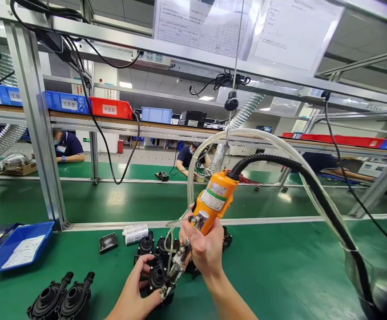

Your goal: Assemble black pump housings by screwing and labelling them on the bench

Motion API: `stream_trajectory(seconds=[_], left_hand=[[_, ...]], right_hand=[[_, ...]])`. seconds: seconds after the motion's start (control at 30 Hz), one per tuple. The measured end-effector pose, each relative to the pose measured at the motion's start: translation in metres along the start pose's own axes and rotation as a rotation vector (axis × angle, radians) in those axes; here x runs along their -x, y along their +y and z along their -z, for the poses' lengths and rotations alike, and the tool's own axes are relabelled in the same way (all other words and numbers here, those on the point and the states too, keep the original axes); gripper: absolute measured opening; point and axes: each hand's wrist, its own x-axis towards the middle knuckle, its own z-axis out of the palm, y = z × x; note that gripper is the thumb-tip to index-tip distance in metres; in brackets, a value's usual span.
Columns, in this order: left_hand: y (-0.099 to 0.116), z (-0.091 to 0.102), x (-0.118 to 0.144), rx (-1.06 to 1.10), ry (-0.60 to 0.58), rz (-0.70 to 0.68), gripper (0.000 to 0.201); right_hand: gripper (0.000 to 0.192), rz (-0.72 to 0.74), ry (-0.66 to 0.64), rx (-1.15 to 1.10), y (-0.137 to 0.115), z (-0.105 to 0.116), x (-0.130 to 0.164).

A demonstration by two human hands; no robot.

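On the green counter: round black plastic housing at front centre, between the two hands, with similar black housings clustered just behind it.
Left hand: fingers curved about the near housing, thumb opposite at its lower edge, beside the tool's tip (thumb contact with the metal cannot be told).
Right hand: fingers wrapped closed around the powered tool's body.
Powered tool: orange-bodied hand driver with a slender metal nose, tilted, nose down at the right side of the housing; exact contact is hidden.
Supply lines: clear flexible hose and black ribbed cable, arching right from the tool.
Counter, left: two black round housings side by side; shallow blue plastic tray containing white strips.
Counter, rear: flat black square block near white cylindrical pieces.
Shelf: red plastic bin beside a blue plastic bin.
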Motion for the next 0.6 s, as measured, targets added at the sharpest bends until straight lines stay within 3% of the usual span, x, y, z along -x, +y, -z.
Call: stream_trajectory(seconds=[0.17,0.3,0.5,0.6], left_hand=[[0.011,0.001,0.003,0.020,-0.015,0.023,0.078],[0.014,0.001,0.004,0.031,-0.003,0.039,0.077],[-0.006,0.002,0.000,0.047,0.016,0.019,0.094],[-0.013,0.004,-0.001,-0.073,-0.009,-0.005,0.100]], right_hand=[[0.030,0.034,-0.073,0.007,-0.004,-0.022,0.015],[0.026,0.064,-0.077,0.015,0.001,-0.026,0.023],[0.035,-0.052,-0.095,0.006,0.002,-0.027,0.017],[0.042,-0.061,-0.091,-0.031,-0.006,-0.013,0.002]])
